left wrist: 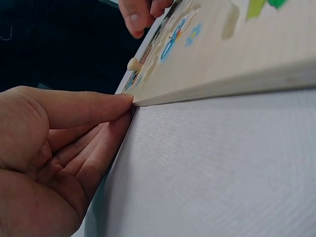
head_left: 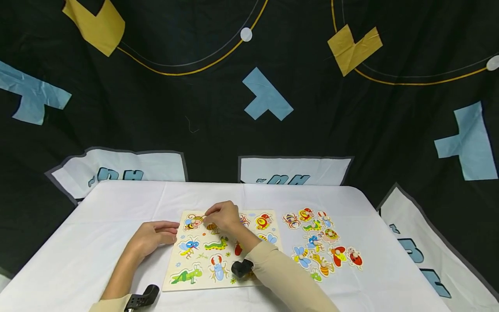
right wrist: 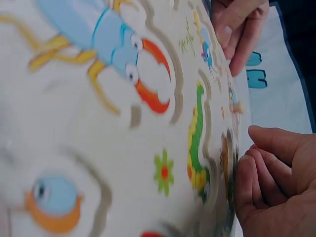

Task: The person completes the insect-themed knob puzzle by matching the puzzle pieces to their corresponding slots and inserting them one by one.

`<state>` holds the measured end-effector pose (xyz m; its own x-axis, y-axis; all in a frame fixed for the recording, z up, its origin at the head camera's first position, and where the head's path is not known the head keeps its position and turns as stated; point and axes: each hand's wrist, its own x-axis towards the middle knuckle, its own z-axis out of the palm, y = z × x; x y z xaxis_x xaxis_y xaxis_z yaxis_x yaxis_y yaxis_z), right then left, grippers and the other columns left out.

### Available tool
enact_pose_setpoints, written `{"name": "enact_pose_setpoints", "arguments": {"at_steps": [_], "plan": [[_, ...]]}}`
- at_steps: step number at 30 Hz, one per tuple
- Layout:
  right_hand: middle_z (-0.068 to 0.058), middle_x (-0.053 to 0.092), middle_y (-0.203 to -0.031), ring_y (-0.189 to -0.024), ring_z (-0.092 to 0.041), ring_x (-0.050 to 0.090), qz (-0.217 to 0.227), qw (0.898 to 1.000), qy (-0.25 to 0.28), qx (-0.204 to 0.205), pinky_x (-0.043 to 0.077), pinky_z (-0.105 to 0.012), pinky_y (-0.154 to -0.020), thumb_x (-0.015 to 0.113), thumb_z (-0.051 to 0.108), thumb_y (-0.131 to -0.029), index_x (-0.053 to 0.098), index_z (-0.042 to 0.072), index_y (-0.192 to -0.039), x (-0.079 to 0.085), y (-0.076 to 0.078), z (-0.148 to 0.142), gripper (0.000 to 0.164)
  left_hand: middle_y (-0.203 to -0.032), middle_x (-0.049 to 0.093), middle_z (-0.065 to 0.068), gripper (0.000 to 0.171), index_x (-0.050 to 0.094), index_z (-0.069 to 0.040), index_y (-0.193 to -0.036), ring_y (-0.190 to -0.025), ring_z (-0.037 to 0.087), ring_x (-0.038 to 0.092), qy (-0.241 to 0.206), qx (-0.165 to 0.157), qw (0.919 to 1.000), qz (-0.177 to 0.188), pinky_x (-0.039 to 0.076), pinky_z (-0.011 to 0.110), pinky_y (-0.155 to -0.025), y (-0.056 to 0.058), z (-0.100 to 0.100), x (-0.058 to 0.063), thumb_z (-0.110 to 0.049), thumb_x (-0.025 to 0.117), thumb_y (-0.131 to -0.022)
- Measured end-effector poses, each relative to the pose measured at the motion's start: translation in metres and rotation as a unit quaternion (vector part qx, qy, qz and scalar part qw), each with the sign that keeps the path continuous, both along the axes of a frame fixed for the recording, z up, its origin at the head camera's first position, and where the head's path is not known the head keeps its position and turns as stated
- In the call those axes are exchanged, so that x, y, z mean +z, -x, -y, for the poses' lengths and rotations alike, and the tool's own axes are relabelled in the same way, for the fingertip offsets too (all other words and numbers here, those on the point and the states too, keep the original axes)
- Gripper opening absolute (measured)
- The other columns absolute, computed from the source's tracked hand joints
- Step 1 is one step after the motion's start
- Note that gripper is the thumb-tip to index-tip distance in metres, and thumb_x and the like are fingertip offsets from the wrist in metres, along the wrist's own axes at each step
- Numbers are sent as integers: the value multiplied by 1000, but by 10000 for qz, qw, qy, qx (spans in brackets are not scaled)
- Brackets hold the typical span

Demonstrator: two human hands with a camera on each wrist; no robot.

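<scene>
On the white table (head_left: pixel 117 206) lies the puzzle board (head_left: pixel 205 265); the left hand (head_left: pixel 151 237) touches its left edge, fingers nearly straight. Loose insect pieces (head_left: pixel 329 235) sit to its right. Over its far part, the right hand (head_left: pixel 226 217) curls; whether it holds anything, I can't tell.

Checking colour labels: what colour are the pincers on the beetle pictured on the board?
The pincers are orange-red, best seen in the right wrist view.
</scene>
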<state>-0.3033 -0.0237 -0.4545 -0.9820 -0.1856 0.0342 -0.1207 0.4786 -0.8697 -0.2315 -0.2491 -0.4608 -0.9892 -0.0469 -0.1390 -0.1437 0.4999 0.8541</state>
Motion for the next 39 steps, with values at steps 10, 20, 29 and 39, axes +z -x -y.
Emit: {"name": "enact_pose_setpoints", "arguments": {"at_steps": [10, 20, 29, 39], "plan": [[5, 71, -71, -65, -8, 58, 76, 9998, -168, -30, 45, -21, -57, 87, 16, -78, 80, 13, -81, 8, 3, -27, 9, -108, 77, 9, 53, 67, 0, -130, -93, 12, 71, 11, 71, 10000, 69, 46, 28, -88, 0, -1, -1, -10, 80, -80], [3, 70, -68, -62, -13, 58, -23, 9994, -314, 158, 43, -23, -56, 86, 17, -78, 80, 14, -85, 23, 3, -49, 10, -109, 77, 10, 53, 67, 0, -130, -93, 14, 71, 42, 117, 9999, 23, 42, 50, -101, 0, -3, -1, -11, 80, -80], [0, 69, -76, -72, -19, 64, 76, 9948, -914, 450, 47, -26, -62, 85, 21, -80, 80, 12, -93, 39, 3, -76, 17, -110, 77, 10, 52, 67, -1, -130, -94, 13, 71, 73, 103, 9999, -11, 43, 49, -102, -1, -1, -1, -11, 80, -80], [0, 70, -81, -76, -20, 64, 292, 9913, -1129, 617, 47, -27, -65, 85, 23, -80, 79, 11, -101, 50, 2, -106, 24, -111, 77, 10, 53, 67, -1, -130, -99, 17, 71, 99, 136, 9999, 4, 42, 54, -104, -2, -1, 0, -12, 81, -80]]}}
